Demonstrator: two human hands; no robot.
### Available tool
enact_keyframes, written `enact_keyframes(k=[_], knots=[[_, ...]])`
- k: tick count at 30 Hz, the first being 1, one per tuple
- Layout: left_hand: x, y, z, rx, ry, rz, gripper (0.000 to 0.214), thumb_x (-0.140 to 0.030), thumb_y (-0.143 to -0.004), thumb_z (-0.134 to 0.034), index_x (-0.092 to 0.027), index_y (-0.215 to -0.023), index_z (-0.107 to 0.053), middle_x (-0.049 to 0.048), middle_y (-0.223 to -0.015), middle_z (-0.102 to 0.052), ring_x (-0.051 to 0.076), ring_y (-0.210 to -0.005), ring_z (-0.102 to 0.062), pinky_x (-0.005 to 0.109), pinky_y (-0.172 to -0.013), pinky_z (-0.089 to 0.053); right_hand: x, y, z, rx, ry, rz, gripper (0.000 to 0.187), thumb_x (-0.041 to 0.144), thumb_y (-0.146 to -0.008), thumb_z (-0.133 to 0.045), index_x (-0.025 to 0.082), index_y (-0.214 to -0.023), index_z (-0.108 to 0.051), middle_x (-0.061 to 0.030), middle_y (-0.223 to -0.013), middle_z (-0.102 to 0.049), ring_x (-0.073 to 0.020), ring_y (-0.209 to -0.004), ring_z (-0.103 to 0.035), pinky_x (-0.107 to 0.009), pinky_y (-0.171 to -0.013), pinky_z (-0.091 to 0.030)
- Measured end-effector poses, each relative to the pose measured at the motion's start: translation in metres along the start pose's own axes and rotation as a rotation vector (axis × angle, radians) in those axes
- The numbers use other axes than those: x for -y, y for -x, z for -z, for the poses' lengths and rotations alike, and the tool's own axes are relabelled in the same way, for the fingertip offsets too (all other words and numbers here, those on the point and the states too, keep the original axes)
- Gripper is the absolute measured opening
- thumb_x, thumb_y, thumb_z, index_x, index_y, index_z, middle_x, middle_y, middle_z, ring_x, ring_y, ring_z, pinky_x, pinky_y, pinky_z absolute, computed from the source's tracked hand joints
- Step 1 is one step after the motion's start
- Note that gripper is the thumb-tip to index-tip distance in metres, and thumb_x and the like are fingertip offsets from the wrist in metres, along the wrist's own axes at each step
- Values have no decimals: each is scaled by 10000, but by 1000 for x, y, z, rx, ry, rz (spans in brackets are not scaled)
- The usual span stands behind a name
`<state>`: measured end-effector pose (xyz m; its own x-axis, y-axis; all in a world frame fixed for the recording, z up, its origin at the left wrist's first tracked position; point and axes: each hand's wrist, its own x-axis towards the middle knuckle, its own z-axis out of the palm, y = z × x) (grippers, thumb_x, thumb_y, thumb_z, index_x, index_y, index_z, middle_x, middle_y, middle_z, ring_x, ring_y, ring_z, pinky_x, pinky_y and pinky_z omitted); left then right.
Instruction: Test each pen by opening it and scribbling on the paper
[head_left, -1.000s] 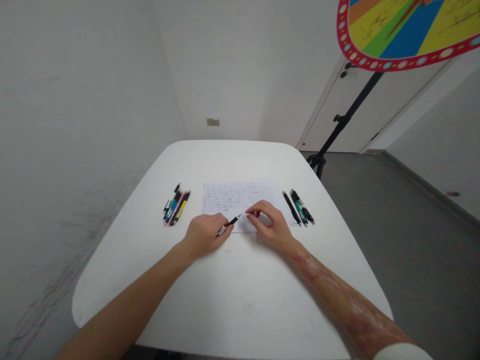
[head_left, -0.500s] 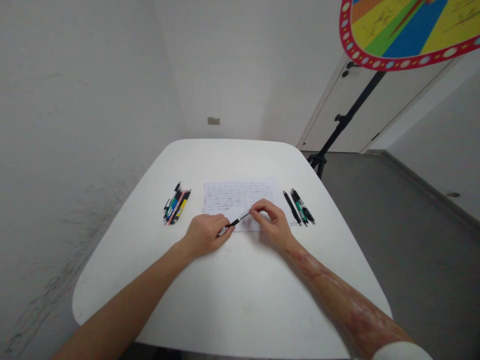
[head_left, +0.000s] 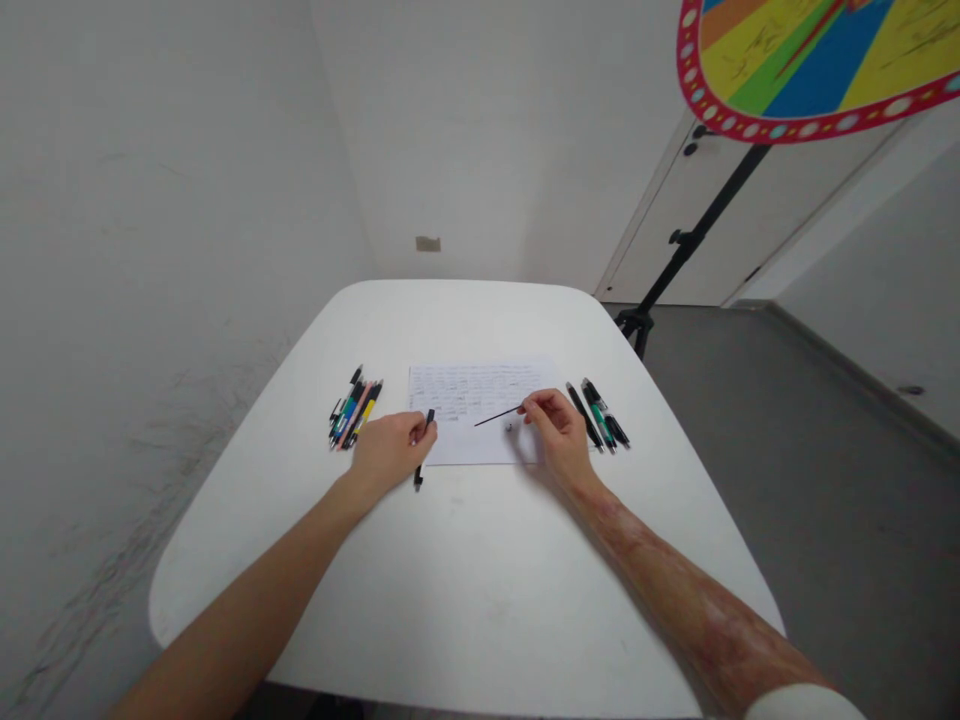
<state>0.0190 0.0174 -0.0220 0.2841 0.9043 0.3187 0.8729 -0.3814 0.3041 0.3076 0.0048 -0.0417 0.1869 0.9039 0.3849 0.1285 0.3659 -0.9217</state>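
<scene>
A black pen barrel [head_left: 419,474] stands out above and below the closed fingers of my left hand [head_left: 388,447], near the paper's lower left corner. Pinched at one end by my right hand [head_left: 560,432] is a thin dark pen refill [head_left: 496,416], which points left over the paper. Beneath both lies a sheet of paper [head_left: 465,445] with handwritten lines on its upper part. A tiny dark piece [head_left: 509,427] rests on the sheet beside my right fingers; it is too small to name.
Several pens [head_left: 352,412] lie side by side left of the paper, and several more [head_left: 600,415] lie to its right. The white table [head_left: 480,590] has rounded corners. A colourful wheel [head_left: 810,70] on a black stand [head_left: 694,238] rises behind the right side.
The refill has come out of the pen barrel. My left hand has moved left and turned the barrel more upright, while my right hand has shifted slightly right with the refill.
</scene>
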Motion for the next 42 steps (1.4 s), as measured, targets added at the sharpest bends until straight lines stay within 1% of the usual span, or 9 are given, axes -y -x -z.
enact_keyframes(k=[6, 9, 13, 18, 26, 33, 35, 39, 42], knots=[[-1, 1, -1, -78, -27, -35, 459, -422, -1042, -624, -221, -632, -572, 21, -602, -636, 175, -549, -530, 330, -588, -209, 0, -1, 1, 44, -19, -25, 176, 427, -997, -722, 264, -930, -706, -26, -871, -741, -229, -853, -685, -417, -829, -572], [-9, 4, 5, -146, 83, -156, 385, -438, -1077, -614, -215, -768, -669, 17, -674, -675, 173, -618, -599, 319, -633, -343, 5, 0, 0, 75, -52, -47, 188, 438, -993, -742, 262, -932, -721, -29, -866, -755, -223, -828, -685, -410, -809, -578], [-18, 7, 10, -119, 168, -341, 316, -476, -1096, -634, -215, -999, -782, 24, -785, -762, 158, -646, -641, 322, -696, -446, 10, 2, -3, 103, -86, -60, 217, 464, -988, -763, 254, -941, -733, -34, -875, -760, -208, -799, -675, -382, -761, -578], [-19, 8, 6, -91, 157, -406, 362, -399, -1154, -545, -218, -970, -799, 46, -841, -808, 166, -714, -703, 323, -721, -482, 11, 3, -5, 113, -76, -62, 252, 495, -993, -763, 250, -945, -727, -39, -881, -761, -201, -783, -674, -365, -735, -587], [-19, 7, 7, -119, 144, -429, 315, -361, -1147, -568, -209, -982, -787, 44, -847, -800, 167, -734, -709, 326, -721, -488, 4, 3, -5, 118, -76, -82, 238, 486, -969, -809, 251, -974, -770, -46, -913, -779, -211, -831, -702, -373, -760, -598], [-18, 8, 8, -164, 104, -427, 284, -280, -1079, -605, -210, -825, -711, 10, -716, -717, 157, -649, -635, 336, -678, -444, 9, 0, 3, -65, 97, 49, 193, 442, -995, -752, 251, -968, -754, -46, -901, -776, -221, -798, -689, -397, -771, -581], [-19, 9, 6, -184, 77, -415, 264, -236, -1009, -642, -215, -746, -657, -1, -665, -669, 165, -633, -613, 347, -669, -432, 16, 2, 4, 9, 252, 170, 152, 395, -1018, -723, 261, -956, -759, -50, -897, -773, -235, -808, -682, -422, -800, -568], [-23, 10, 3, -154, -11, -394, 238, -191, -891, -691, -222, -670, -607, 8, -649, -656, 192, -652, -604, 373, -684, -430, 26, 6, 1, 302, 582, 437, 159, 286, -1054, -649, 257, -947, -763, -64, -882, -776, -251, -837, -665, -436, -807, -509], [-27, 10, 2, -92, -52, -414, 231, -187, -875, -701, -223, -664, -613, 24, -683, -695, 212, -703, -623, 397, -732, -449, 26, 7, -4, 424, 782, 509, 171, 250, -1061, -644, 247, -941, -767, -79, -942, -788, -257, -893, -648, -436, -835, -477]])
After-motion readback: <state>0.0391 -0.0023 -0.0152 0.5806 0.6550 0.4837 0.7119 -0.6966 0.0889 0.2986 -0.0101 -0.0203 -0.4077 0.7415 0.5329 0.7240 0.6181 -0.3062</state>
